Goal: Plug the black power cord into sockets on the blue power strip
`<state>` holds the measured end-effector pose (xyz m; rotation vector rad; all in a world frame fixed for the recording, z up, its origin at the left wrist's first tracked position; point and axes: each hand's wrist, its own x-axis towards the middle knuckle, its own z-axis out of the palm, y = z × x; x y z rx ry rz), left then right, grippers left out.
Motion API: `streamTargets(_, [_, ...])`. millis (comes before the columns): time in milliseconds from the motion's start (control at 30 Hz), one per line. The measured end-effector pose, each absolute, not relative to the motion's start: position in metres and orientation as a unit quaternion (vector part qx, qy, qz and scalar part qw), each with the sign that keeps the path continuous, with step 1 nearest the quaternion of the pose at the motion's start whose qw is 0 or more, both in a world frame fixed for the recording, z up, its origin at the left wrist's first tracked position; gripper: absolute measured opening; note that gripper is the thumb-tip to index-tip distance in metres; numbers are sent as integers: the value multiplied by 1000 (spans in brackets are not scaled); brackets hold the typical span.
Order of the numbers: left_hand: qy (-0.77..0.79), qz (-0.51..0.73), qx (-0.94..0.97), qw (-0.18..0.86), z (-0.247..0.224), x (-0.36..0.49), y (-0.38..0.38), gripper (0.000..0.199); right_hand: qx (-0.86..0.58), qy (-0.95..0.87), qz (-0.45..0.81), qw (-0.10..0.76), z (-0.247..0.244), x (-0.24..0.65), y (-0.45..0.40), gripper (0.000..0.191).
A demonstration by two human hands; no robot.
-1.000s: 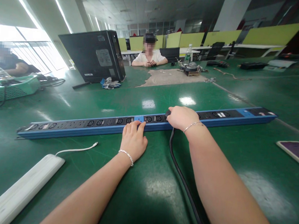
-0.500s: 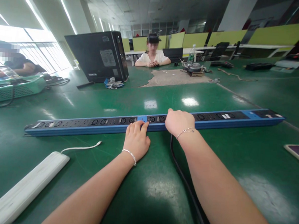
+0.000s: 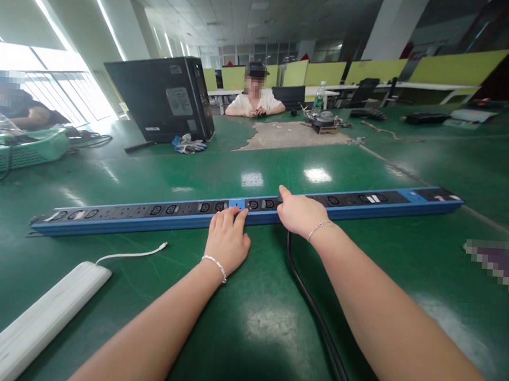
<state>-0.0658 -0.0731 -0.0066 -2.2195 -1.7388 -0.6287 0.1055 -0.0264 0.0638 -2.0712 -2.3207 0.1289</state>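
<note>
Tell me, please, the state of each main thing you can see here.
Blue strip: lying flat, several sockets unfilled.
Left hand: resting on the strip.
Right hand: curled at the strip.
Black cable: curving away from the right hand; plugged in or not, hidden.
White bar: lying on the table, its cord loose at the tip.
Gloves: crumpled.
Computer tower: upright.
Bottle: upright.
Basket: holding things.
</note>
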Motion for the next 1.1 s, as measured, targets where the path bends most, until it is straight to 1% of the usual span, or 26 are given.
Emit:
streamTargets(233, [-590, -225, -764, 131, -7, -66, -73, 51, -665, -745, 55, 22, 61, 106, -34, 60])
streamTargets(467, [-587, -220, -768, 133, -8, -66, -73, 52, -631, -762, 145, 3, 60, 119, -12, 68])
streamTargets(600, [-592, -216, -766, 129, -7, -65, -73, 52, -643, -755, 123, 32, 52, 120, -22, 67])
streamTargets(733, [-593, -217, -766, 124, -6, -65, -73, 52, -652, -750, 104, 19, 51, 118, -26, 65])
streamTargets(900, [-594, -215, -765, 122, -6, -65, -73, 53, -629, -766, 134, -3, 55, 121, -13, 69])
streamTargets(1100, [-591, -222, -766, 125, -7, -65, -73, 52, -653, -749, 111, 28, 49, 119, -21, 65])
